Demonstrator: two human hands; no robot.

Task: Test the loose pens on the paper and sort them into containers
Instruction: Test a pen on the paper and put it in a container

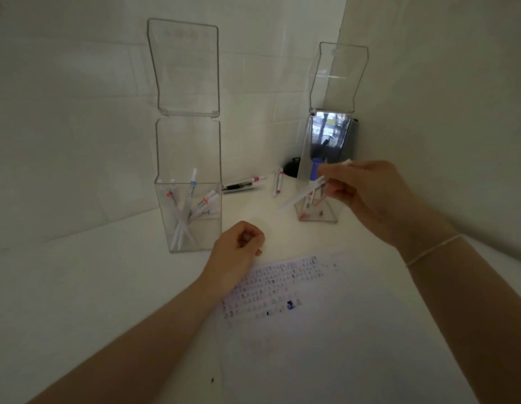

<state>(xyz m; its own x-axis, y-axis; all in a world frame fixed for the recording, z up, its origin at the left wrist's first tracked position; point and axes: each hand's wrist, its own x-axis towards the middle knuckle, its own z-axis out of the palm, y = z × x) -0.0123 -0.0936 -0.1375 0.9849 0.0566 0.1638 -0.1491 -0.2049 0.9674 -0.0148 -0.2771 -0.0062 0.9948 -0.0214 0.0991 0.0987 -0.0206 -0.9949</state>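
Note:
My right hand (367,196) grips a white pen (300,196) that slants down to the left, in front of the right clear container (317,212). That container holds a few pens and its lid stands open. My left hand (239,252) rests as a loose fist on the top left corner of the paper (326,330), holding nothing. Rows of small test marks (274,287) cover the paper's upper part. The left clear container (189,211), lid open, holds several white pens. A few loose pens (244,183) lie on the table between the containers, with two more pens (278,182) beside them.
White walls close in at the back and right, forming a corner behind the right container. A black round object (291,167) sits at that corner. The white table (78,287) stretches to the left of the paper.

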